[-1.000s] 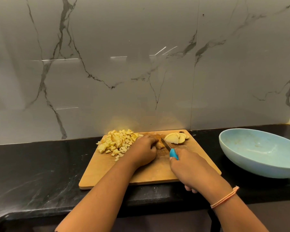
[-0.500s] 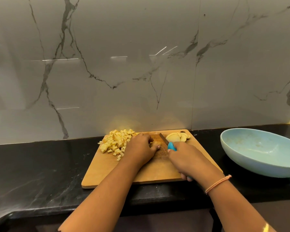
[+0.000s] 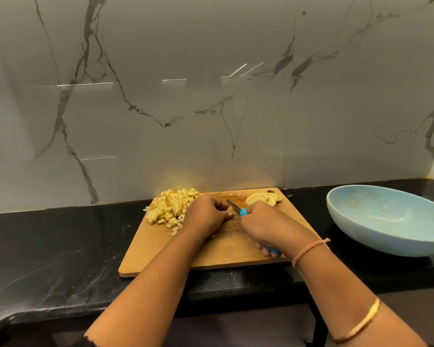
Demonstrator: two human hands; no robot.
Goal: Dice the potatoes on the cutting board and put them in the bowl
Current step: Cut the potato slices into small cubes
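From the head camera we see a wooden cutting board (image 3: 161, 246) on the black counter (image 3: 48, 246). Our right hand (image 3: 266, 226) grips the blue-handled knife (image 3: 243, 212), its blade pointing toward eleven o'clock. Our left hand (image 3: 206, 216) sits just beside the blade, fingers (image 3: 229, 215) curled down; what they pin is hidden, so we cannot tell their grasp. Diced potatoes (image 3: 172, 207) heap at the board's ten o'clock corner and potato slices (image 3: 263, 198) lie at one o'clock. The pale blue bowl (image 3: 376, 236) stands at three o'clock, apart from the board.
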